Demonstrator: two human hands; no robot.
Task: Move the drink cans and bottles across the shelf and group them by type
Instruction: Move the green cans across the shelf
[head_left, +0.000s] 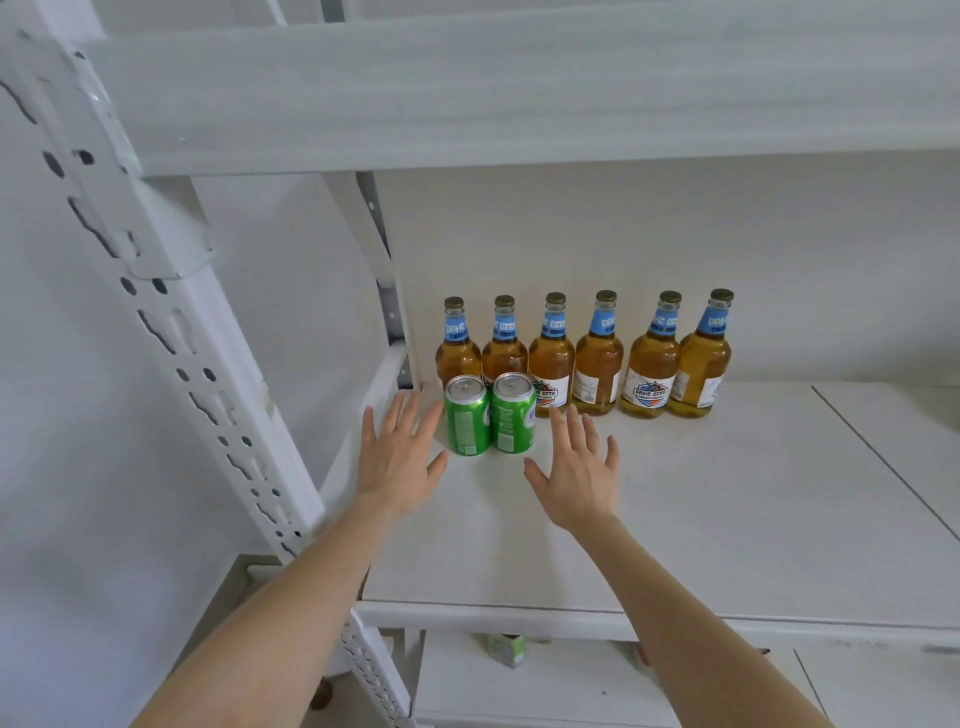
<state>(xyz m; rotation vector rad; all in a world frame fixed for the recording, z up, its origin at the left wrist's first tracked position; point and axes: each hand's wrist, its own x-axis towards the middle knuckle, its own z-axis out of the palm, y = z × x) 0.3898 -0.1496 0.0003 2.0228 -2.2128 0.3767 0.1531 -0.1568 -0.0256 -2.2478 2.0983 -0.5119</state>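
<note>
Two green drink cans (488, 413) stand side by side near the left end of the white shelf (727, 519). Behind them, along the back wall, several amber beer bottles (597, 358) with blue neck labels stand in a row. My left hand (397, 457) hovers just left of the cans, fingers spread and straight, holding nothing. My right hand (576, 473) is just right of and in front of the cans, also spread and empty. Neither hand touches a can.
A white slotted upright post (171, 322) rises at the left. An upper shelf board (519, 93) hangs overhead. On the lower shelf a small green and white carton (506, 649) shows below the shelf edge.
</note>
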